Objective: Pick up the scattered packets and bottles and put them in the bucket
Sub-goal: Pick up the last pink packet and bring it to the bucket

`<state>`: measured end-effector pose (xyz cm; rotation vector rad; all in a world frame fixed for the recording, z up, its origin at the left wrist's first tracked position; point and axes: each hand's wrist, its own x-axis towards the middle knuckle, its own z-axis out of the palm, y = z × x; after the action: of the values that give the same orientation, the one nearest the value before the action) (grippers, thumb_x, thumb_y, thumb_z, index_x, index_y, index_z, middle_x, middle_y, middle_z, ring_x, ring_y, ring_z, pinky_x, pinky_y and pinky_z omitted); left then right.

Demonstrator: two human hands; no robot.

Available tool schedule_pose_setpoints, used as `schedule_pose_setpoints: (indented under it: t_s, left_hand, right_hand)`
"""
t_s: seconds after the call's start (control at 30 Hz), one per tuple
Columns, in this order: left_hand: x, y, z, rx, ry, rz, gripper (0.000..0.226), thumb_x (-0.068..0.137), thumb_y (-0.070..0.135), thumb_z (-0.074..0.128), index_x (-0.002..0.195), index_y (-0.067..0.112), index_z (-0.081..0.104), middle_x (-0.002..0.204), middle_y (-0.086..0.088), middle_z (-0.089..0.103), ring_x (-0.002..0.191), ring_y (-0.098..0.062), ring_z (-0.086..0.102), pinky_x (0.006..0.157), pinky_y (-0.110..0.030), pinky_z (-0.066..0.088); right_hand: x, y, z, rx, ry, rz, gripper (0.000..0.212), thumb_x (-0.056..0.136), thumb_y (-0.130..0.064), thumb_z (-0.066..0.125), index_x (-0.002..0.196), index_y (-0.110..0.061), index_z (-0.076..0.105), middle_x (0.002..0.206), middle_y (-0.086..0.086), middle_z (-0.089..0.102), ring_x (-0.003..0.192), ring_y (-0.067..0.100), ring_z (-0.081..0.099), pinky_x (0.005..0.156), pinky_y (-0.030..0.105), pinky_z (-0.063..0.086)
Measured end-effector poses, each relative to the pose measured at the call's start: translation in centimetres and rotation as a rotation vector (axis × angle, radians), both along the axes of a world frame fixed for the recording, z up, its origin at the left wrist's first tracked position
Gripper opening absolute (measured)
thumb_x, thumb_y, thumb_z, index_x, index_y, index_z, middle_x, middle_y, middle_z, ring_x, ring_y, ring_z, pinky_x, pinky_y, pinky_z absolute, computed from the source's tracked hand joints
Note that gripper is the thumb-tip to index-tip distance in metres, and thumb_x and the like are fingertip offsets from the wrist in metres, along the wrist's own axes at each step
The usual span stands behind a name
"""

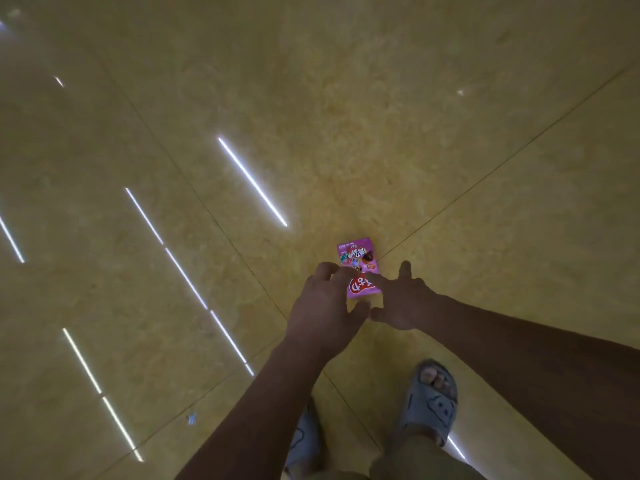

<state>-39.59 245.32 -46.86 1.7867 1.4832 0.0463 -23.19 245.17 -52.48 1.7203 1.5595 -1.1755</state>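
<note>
Shining on the left side of the yellow floor (pixel 104 140) are long white stripes of light (pixel 252 181), all slanting the same way. Thin dark lines are running across the floor between its big tiles. A tiny pale scrap (pixel 191 418) is lying low down on the floor, near the left arm.

Next, the left hand (pixel 323 306) is reaching forward from the bottom of the view. Its fingers are bending a little and spreading apart over the left edge of the pink packet (pixel 358 261). This hand is open and is not gripping anything. I cannot tell if it is touching the packet. Under this arm, a grey left slipper (pixel 304 441) is peeking out.

The pink packet is lying flat on the floor in the middle, between the two hands, right where the tile lines are crossing. It is showing a red shape with white letters at the near end and little cartoon pictures at the far end.

The right hand (pixel 401 301) is coming in from the right. Its fingers are spreading out straight, and one finger is lying across the near part of the packet. It is open too, gripping nothing. The two thumbs are almost meeting just below the packet.

Lower down, the grey right slipper (pixel 431 407) is standing on the floor with the toes showing.
</note>
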Motion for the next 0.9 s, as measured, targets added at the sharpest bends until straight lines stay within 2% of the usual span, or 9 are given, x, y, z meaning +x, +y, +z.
schedule_pose_setpoints:
  t_s: [0.2,0.37,0.47,0.53,0.7,0.9]
  left_hand:
    - [-0.7,-0.9,-7.2,-0.001,0.039,-0.025,0.052,0.083,0.041,0.067,0.132,0.029,0.051,0.131,0.003,0.046,0.113,-0.018,0.054,0.083,-0.039,0.054]
    - [-1.2,-1.1,-11.4,0.007,0.021,-0.032,0.046,0.085,0.038,0.064,0.129,0.034,0.050,0.129,0.003,0.045,0.112,-0.018,0.054,0.081,-0.038,0.054]
    - [-1.6,-1.0,-13.0,0.006,0.024,-0.027,0.045,0.085,0.036,0.064,0.128,0.035,0.052,0.129,0.003,0.045,0.115,-0.018,0.052,0.083,-0.039,0.054]
    - [-2.0,-1.0,-13.7,0.010,0.017,-0.011,0.044,0.085,0.035,0.065,0.127,0.033,0.054,0.129,0.003,0.046,0.115,-0.019,0.052,0.083,-0.041,0.054]
    - [-3.1,-0.8,-14.8,0.015,0.027,-0.010,0.042,0.085,0.033,0.064,0.126,0.033,0.055,0.129,0.001,0.046,0.116,-0.021,0.052,0.084,-0.043,0.054]
    - [-3.5,-0.8,-14.2,-0.018,0.068,-0.013,0.045,0.087,0.036,0.063,0.130,0.033,0.051,0.131,0.001,0.046,0.116,-0.020,0.052,0.085,-0.042,0.054]
  right_hand:
    - [-1.3,-0.1,-7.8,0.030,0.076,-0.036,0.086,0.084,-0.063,0.057,0.151,-0.049,0.004,0.153,0.026,-0.031,0.139,0.054,0.019,0.110,0.050,0.032]
    - [-2.4,0.0,-13.3,0.070,0.090,-0.014,0.079,0.086,-0.058,0.058,0.149,-0.051,0.011,0.151,0.026,-0.034,0.143,0.053,-0.002,0.114,0.056,0.028]
    - [-2.8,-0.4,-16.1,0.108,0.073,0.008,0.079,0.084,-0.065,0.054,0.148,-0.051,0.011,0.149,0.032,-0.033,0.142,0.054,-0.009,0.114,0.059,0.025]
    - [-3.1,-0.9,-17.2,0.113,0.069,-0.008,0.078,0.084,-0.063,0.055,0.148,-0.050,0.013,0.148,0.032,-0.034,0.141,0.055,-0.007,0.113,0.059,0.026]
    - [-4.0,-1.5,-17.9,0.221,0.037,-0.026,0.074,0.081,-0.064,0.058,0.144,-0.054,0.021,0.148,0.035,-0.027,0.136,0.055,0.012,0.109,0.053,0.033]
    - [-3.6,-1.6,-15.9,0.257,0.132,-0.021,0.066,0.086,-0.061,0.056,0.144,-0.050,0.028,0.153,0.030,-0.014,0.135,0.053,0.020,0.108,0.049,0.033]
